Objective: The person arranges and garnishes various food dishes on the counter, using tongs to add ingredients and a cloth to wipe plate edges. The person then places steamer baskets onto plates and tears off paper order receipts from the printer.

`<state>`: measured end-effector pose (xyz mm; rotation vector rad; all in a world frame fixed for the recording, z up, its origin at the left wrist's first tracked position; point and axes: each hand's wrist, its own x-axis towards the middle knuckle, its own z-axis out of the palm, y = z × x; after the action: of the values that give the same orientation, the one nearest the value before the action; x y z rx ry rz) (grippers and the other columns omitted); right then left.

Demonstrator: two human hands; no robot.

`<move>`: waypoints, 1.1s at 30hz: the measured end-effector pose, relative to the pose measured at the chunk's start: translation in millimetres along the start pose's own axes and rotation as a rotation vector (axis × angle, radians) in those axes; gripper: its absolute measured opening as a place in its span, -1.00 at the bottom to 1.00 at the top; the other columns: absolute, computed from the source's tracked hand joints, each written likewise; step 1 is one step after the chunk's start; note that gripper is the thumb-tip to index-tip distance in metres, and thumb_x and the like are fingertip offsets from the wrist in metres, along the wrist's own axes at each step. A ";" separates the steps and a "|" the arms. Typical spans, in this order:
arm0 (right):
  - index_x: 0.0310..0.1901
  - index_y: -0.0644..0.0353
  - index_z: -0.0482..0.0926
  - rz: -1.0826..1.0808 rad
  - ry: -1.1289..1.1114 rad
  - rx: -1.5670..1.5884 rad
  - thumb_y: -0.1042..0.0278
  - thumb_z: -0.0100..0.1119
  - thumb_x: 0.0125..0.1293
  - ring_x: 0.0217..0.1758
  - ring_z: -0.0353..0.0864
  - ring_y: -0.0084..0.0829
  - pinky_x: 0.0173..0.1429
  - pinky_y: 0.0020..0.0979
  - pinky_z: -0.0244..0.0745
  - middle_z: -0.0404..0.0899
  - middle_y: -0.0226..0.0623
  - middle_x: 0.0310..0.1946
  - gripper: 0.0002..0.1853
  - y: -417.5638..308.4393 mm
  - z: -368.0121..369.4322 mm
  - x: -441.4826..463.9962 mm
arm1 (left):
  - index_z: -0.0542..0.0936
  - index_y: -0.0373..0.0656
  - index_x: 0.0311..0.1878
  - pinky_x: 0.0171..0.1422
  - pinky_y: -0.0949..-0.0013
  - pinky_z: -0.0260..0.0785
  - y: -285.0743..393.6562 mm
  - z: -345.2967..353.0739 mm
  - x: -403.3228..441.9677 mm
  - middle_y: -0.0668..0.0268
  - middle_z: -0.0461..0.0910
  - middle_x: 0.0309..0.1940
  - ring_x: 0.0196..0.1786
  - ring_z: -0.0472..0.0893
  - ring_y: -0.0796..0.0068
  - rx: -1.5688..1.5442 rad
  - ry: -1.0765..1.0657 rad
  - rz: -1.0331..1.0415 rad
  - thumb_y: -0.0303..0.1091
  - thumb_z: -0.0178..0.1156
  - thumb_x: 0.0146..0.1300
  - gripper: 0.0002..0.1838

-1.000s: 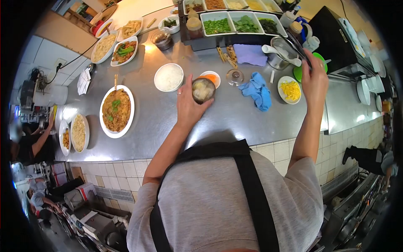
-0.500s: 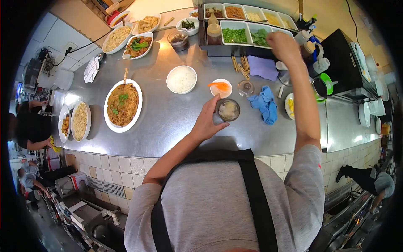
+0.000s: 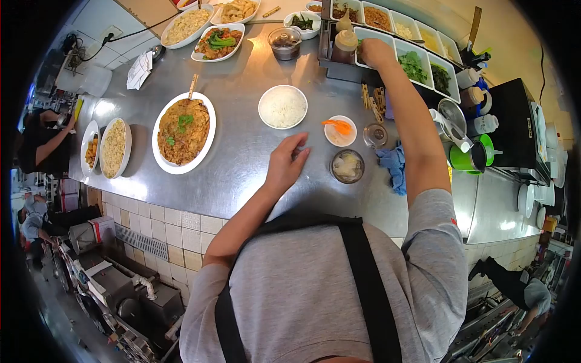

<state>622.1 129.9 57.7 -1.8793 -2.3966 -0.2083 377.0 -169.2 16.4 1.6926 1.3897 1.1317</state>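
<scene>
My left hand (image 3: 287, 162) hovers over the steel counter (image 3: 242, 193), fingers apart and holding nothing. To its right stands a small glass bowl (image 3: 347, 166) with pale pieces inside, not touched by it. Just above that bowl is a white bowl with an orange spoon (image 3: 340, 130). A bowl of white rice (image 3: 282, 107) sits beyond my left hand. My right hand (image 3: 376, 53) reaches into the chopped-green tray (image 3: 361, 36) in the topping rack, beside a squeeze bottle (image 3: 344, 46). Its fingers are bunched together; what they hold is hidden.
An oval plate of brown food (image 3: 184, 132) lies left, with two dishes beyond its left side. A glass lid (image 3: 375, 135) and blue cloth (image 3: 393, 167) lie near my right forearm. A lidded jar (image 3: 284, 43) stands farther back. Other people are at both sides.
My left hand has let go of the small glass bowl and moved left from it. My right hand has gone lower into the green tray. The view has shifted.
</scene>
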 end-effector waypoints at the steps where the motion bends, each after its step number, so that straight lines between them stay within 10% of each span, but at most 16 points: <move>1: -0.27 0.10 0.69 -0.018 0.043 0.003 0.26 0.18 0.12 -0.15 0.64 -0.06 -0.06 -0.15 0.54 0.66 -0.07 -0.27 -0.80 4.3 4.2 1.5 | 0.50 -0.25 0.11 -0.14 0.37 0.47 -3.5 10.3 6.8 0.12 0.58 -0.16 -0.20 0.60 0.31 -0.039 0.022 -0.013 -0.50 0.23 0.18 -0.61; 10: -0.36 0.15 0.68 -0.138 -0.059 0.624 0.25 0.24 0.07 -0.36 0.65 -0.15 -0.16 -0.24 0.54 0.66 -0.14 -0.46 -0.82 -15.9 -94.0 -89.9 | 0.58 -0.26 0.01 -0.09 0.37 0.45 2.9 37.2 36.3 0.11 0.58 -0.15 -0.17 0.61 0.30 -0.116 -0.002 -0.058 -0.47 0.16 0.26 -0.74; 33: -0.26 0.19 0.65 -0.178 -0.202 0.764 0.34 0.18 0.19 -0.37 0.61 -0.14 -0.18 -0.24 0.51 0.64 -0.15 -0.43 -0.84 -56.1 -58.1 -197.4 | 0.46 -0.27 0.12 -0.05 0.40 0.50 -0.3 40.7 29.0 0.18 0.54 -0.09 -0.12 0.59 0.45 -0.132 -0.020 -0.062 -0.57 0.26 0.15 -0.57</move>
<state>614.0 -81.9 81.8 -1.3721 -2.2635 0.8042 415.8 -139.6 5.7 1.5534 1.3173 1.1430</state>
